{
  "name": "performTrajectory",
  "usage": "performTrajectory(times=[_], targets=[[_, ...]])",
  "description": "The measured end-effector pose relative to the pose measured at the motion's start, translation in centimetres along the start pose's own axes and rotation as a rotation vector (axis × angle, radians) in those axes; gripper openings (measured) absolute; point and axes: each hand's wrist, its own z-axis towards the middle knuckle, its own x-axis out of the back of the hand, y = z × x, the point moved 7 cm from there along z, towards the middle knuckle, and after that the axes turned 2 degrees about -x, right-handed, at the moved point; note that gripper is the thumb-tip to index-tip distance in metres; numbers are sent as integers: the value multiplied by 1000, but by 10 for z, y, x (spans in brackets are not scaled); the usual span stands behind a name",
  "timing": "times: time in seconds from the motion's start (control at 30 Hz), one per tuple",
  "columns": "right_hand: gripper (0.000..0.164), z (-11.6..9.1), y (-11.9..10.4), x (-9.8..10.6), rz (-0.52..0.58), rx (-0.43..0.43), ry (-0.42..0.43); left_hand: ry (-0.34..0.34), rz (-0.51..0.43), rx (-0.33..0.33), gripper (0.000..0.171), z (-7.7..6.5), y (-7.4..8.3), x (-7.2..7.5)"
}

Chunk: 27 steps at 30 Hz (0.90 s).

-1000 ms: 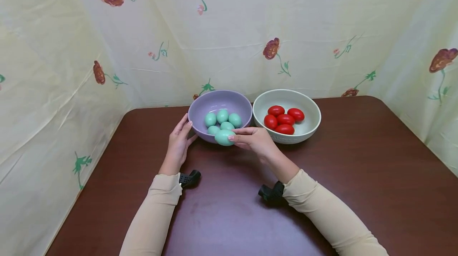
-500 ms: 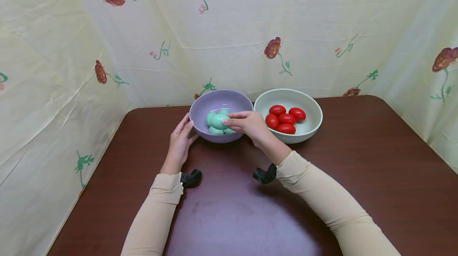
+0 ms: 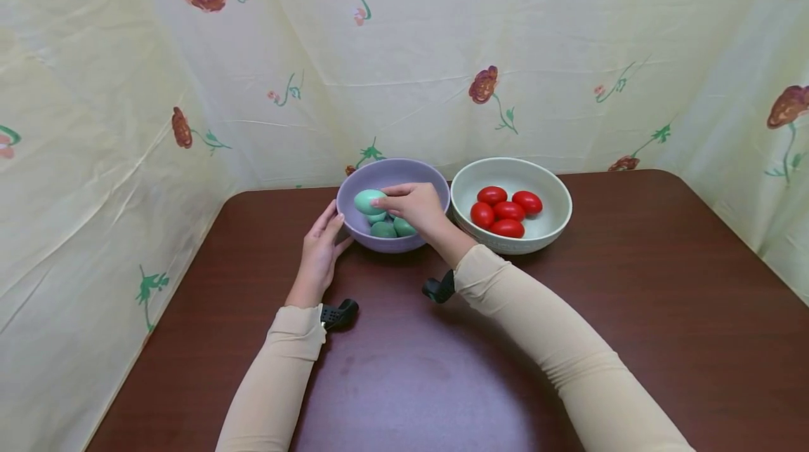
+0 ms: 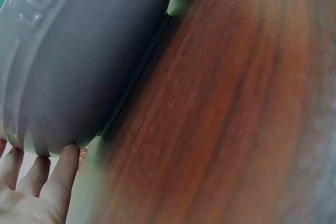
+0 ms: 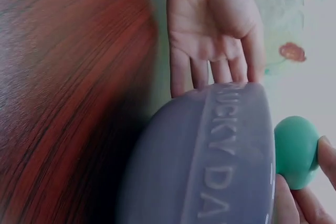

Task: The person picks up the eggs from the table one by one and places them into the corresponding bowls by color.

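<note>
My right hand (image 3: 413,206) pinches a mint-green egg (image 3: 369,202) between thumb and fingers, over the left part of the purple bowl (image 3: 436,178). In the right wrist view, the held egg (image 5: 296,152) is just beyond the bowl's rim. More green eggs (image 3: 383,229) lie in the bowl, some hidden by the egg and hand. My left hand (image 3: 320,247) touches the bowl's outer left side; its fingers are extended against the wall, with the thumb up by the rim, as the right wrist view shows. Raised lettering (image 5: 226,145) runs along the bowl's outside.
A pale green bowl (image 3: 548,192) with several red eggs (image 3: 508,210) stands close to the purple bowl's right side. Both bowls are at the back of the dark wooden table (image 3: 404,368), before a floral cloth backdrop (image 3: 404,45).
My right hand has carried the green egg from the purple bowl's front rim back and leftward over its inside. The left hand stays against the bowl.
</note>
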Motion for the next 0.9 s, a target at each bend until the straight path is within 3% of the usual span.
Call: performTrajectory(times=[0.43,0.9], targets=[[35,14,12,-7,-145,-42,59,7,-11,-1,54,0,-2,1],[39,17,16,-12,-320,-49,30,7,-14,-3,53,0,-2,0]])
